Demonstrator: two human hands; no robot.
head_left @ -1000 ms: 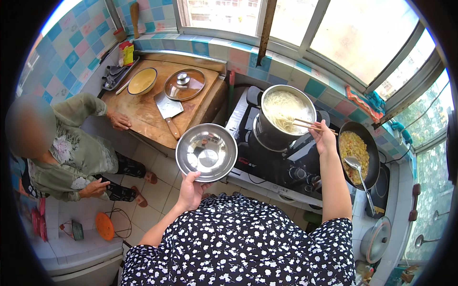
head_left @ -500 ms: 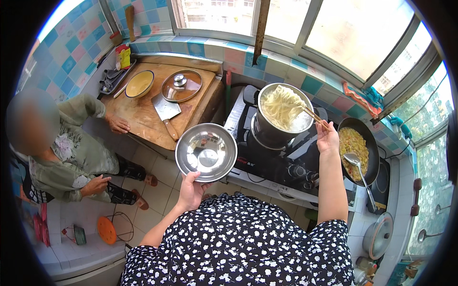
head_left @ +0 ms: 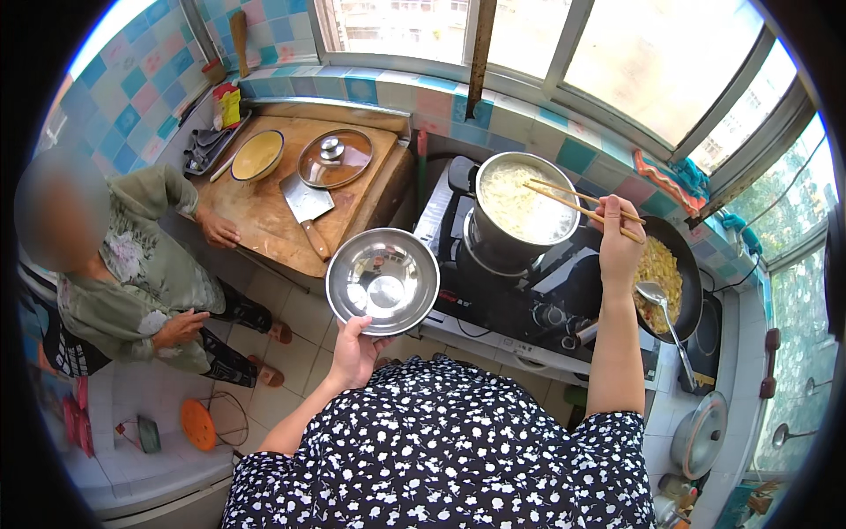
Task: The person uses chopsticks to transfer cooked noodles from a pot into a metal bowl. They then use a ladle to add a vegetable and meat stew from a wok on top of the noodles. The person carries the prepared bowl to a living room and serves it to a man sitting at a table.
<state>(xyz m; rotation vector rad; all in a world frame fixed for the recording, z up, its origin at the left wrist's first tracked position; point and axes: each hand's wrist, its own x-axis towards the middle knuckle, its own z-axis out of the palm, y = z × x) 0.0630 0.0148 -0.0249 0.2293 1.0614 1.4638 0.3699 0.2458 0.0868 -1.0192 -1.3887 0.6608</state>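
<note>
My left hand (head_left: 354,354) grips the near rim of a steel bowl (head_left: 344,289), thumb inside, held between me and the stove. Nothing shows in the bowl except reflections. In my right hand (head_left: 620,245) is a pair of wooden chopsticks (head_left: 566,202), tips over the pot (head_left: 504,247) and slightly apart. Pale noodles (head_left: 509,201) lie in cloudy liquid inside that pot, which sits on the left burner. Beside my right wrist, a dark frying pan (head_left: 692,280) holds yellow chopped food with a metal spatula (head_left: 663,310) resting in it.
A wooden board (head_left: 264,207) at the left carries a cleaver (head_left: 307,204), a glass lid (head_left: 335,160) and a yellow bowl (head_left: 257,157). Another person (head_left: 145,264) stands there, one hand on the board's edge. A large lid (head_left: 699,435) leans at the lower right.
The lifted noodles have dropped back into the pot. My right hand has risen slightly and turned, with the chopsticks now lying flatter over the pot. The steel bowl has barely moved.
</note>
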